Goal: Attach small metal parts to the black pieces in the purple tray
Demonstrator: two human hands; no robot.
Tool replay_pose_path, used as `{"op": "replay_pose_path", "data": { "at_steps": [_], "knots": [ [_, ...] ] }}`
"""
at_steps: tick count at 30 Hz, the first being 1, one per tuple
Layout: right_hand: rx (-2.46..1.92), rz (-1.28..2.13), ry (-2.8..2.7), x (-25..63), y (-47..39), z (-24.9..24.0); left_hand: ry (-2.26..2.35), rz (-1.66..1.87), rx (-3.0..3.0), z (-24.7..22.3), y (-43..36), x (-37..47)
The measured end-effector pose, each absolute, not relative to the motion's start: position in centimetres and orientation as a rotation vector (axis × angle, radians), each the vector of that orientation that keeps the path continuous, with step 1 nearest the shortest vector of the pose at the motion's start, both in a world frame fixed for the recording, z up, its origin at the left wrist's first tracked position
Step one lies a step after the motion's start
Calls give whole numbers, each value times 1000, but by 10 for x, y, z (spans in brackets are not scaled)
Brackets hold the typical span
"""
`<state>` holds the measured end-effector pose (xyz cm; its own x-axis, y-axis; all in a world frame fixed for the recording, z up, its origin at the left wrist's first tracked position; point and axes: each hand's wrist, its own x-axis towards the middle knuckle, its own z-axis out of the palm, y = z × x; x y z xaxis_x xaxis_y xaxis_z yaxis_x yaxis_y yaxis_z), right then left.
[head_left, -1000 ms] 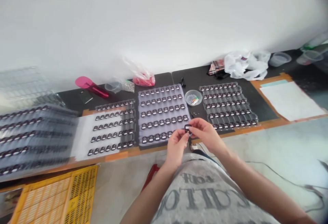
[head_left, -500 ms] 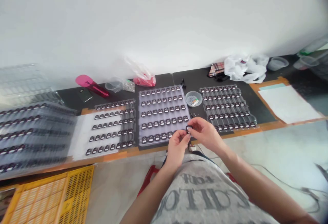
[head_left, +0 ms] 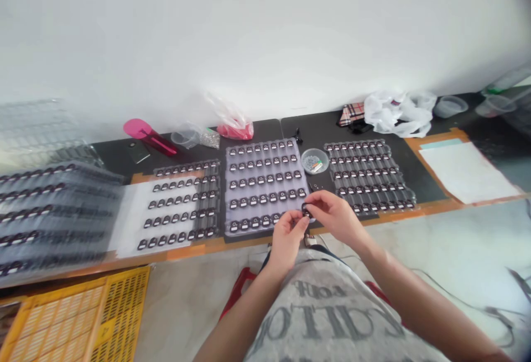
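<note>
Between the fingertips of both hands is a small black plastic part [head_left: 306, 210], mostly covered by the fingers. My left hand [head_left: 289, 236] pinches it from the left, and my right hand [head_left: 334, 216] pinches it from the right. Both hands are over the front right corner of a lavender-backed clear tray [head_left: 265, 213], which carries rows of similar black parts with white labels. Just beyond my right hand stands a round clear tub [head_left: 315, 161] of tiny pieces. Some small dark bits [head_left: 315, 186] lie between tub and hand.
To the right is another tray of black parts [head_left: 365, 177], then white paper [head_left: 464, 171]. On the left are a further tray [head_left: 182, 207] and a tall stack of trays [head_left: 53, 213]. Plastic bags [head_left: 398, 113] and a pink container [head_left: 149, 136] stand by the wall. A yellow crate [head_left: 83, 318] sits below.
The black part has turned slightly between my fingers, showing less of its outline. Both hands stay in nearly the same place.
</note>
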<state>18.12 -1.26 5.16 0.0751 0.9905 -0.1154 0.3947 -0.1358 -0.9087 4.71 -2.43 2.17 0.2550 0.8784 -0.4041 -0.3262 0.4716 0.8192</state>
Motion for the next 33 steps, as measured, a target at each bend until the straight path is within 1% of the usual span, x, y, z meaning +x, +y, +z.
{"op": "replay_pose_path", "data": {
  "at_steps": [2,7,10,14,27,33],
  "knots": [
    [-1623,1004,-1448,181,-13,54,994,908,676,22,-24,47],
    [-1535,752,-1660,180,-13,60,990,898,641,24,-22,47],
    [-1499,695,-1720,180,-13,60,983,893,643,22,-22,47],
    [-1500,685,-1732,182,-12,59,965,897,669,20,-22,47],
    [-1486,806,-1751,189,-10,63,937,891,674,20,-23,45],
    [-1449,782,-1824,192,-9,64,939,887,692,19,-24,43]
  ]
}}
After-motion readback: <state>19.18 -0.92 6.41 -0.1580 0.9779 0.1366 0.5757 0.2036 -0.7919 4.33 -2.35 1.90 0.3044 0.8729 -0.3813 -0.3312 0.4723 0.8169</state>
